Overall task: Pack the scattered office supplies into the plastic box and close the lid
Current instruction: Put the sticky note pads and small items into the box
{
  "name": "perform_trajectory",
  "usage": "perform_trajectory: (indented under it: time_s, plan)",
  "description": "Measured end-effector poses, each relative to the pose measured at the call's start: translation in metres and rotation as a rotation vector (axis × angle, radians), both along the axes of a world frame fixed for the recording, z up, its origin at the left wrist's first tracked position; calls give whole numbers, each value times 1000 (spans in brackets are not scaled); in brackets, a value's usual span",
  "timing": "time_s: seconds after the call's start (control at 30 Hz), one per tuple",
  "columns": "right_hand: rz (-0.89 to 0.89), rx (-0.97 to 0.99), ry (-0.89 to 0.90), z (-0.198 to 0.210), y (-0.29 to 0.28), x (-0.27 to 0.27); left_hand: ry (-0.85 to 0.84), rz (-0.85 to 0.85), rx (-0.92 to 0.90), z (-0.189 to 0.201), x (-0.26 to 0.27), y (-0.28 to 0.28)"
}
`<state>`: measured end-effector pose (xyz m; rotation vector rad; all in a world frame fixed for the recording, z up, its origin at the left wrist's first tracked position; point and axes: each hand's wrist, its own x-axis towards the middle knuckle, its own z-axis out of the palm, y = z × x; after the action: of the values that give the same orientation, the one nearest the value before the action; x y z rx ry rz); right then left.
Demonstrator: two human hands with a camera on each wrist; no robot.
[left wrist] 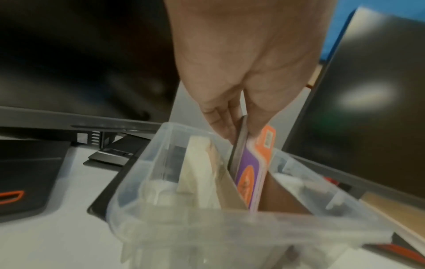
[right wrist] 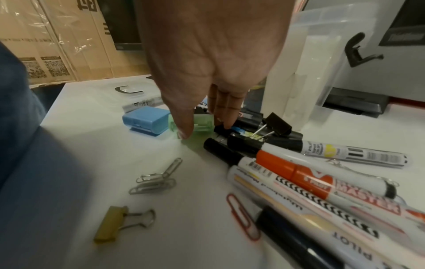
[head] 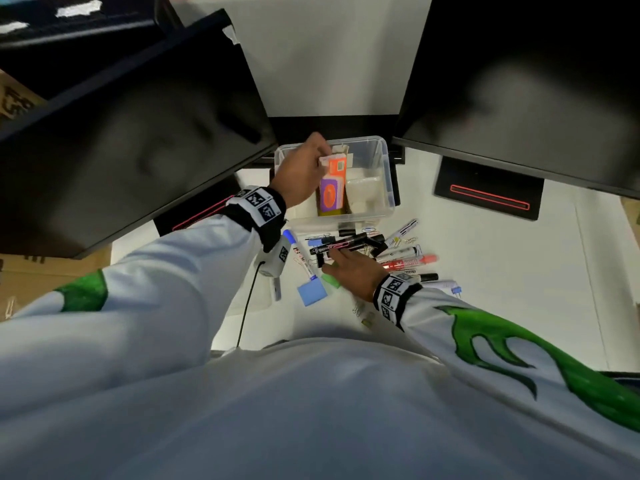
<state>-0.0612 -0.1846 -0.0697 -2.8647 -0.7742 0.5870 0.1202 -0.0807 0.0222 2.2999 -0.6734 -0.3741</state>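
Plastic box (head: 387,188): clear, smooth plastic. Orange-purple packet (head: 333,188): glossy printed card. Markers (right wrist: 322,182): glossy plastic barrels. Paper clips (right wrist: 156,180): bare metal wire. Surface (right wrist: 115,145): smooth, white, matt.

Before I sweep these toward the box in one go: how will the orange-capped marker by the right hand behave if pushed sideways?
The orange-capped marker looks round-barrelled and smooth, so it will probably roll rather than slide. It lies against other markers in a pile, so a push likely shifts several together. It looks rigid and should not bend. The white desk looks slick, so it may travel far.
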Motion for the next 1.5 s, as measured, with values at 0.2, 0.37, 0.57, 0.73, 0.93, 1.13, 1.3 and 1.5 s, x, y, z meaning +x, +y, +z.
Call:
perform_trajectory:
  time_s: [0.2,0.37,0.57,0.73,0.93,1.13,1.3,1.5]
  plan:
    - [-47,5,-23,3,-13,-5,-301,27,358,-19,8,-14]
    - [158,117,-130,4,11,1,-498,-53,613,-33,11,-14]
    - [276,-28,135,2,50,3,-493,-64,531,-21,-11,-11]
    - [143,36,104,-3,53,4,-361,-96,162,-3,-43,25]
    - [73,145,51,-23,37,-3,-133,-202,125,-11,-99,80]
    - [-391,494,358,-1,22,2,222,-263,317,-60,-120,122]
    - [-655,838,619,41,6,12,100,-347,195,-56,-111,111]
    - [-761,990,531,95,-29,44,156,-159,61,-7,-78,91]
